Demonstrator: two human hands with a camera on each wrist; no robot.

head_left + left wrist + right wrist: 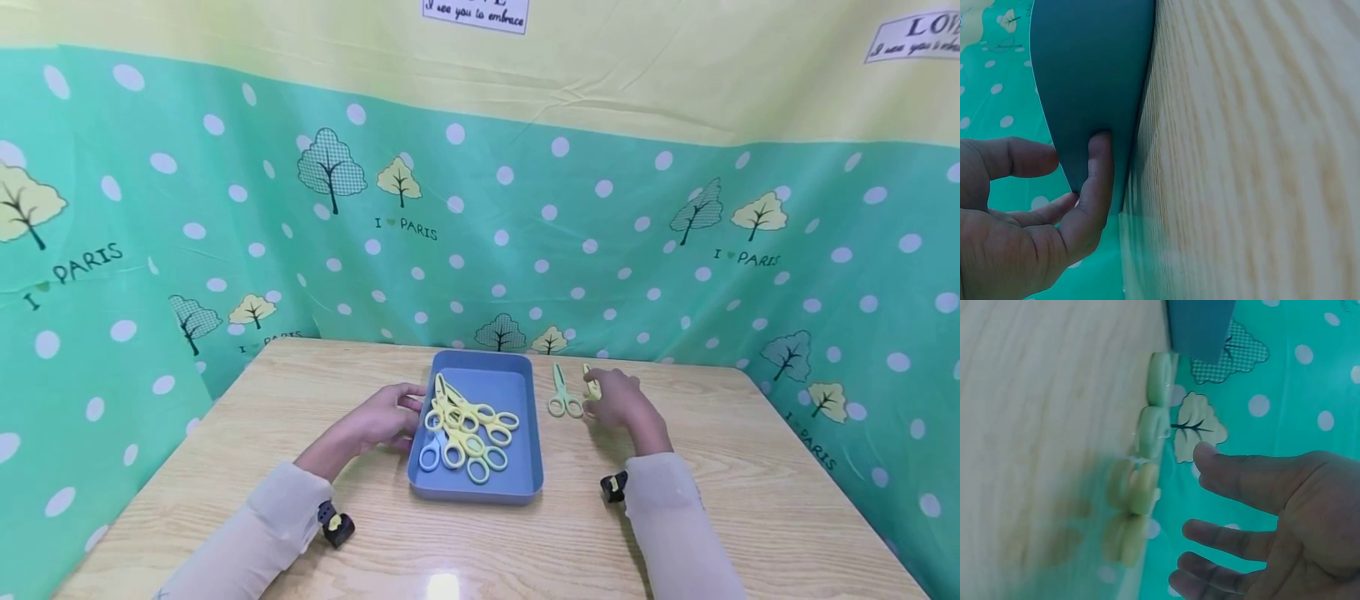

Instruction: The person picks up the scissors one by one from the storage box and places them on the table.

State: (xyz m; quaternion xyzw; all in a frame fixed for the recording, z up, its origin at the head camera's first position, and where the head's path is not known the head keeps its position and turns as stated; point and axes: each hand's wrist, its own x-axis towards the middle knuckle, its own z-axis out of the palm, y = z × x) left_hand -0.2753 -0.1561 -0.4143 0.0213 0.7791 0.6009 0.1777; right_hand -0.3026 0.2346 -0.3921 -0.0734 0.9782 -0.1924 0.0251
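Observation:
A blue tray (501, 385) stands on the table with several yellow scissors (454, 417), a blue pair (430, 455) and a light green pair (487, 463) heaped inside. My left hand (386, 417) is at the tray's left side; in the left wrist view its fingertips touch the outer wall (1094, 69), with the thumb at the rim. To the right of the tray lie green scissors (564, 400). Beside them my right hand (617, 398) hovers over yellow scissors (594, 389), partly hiding them. In the right wrist view its fingers are spread, apart from the yellow handles (1142, 489).
Everything stands on a wood-grain table (360, 533). A green and yellow patterned curtain (465, 275) hangs behind it and at both sides. Both wrists carry small black cameras (335, 525).

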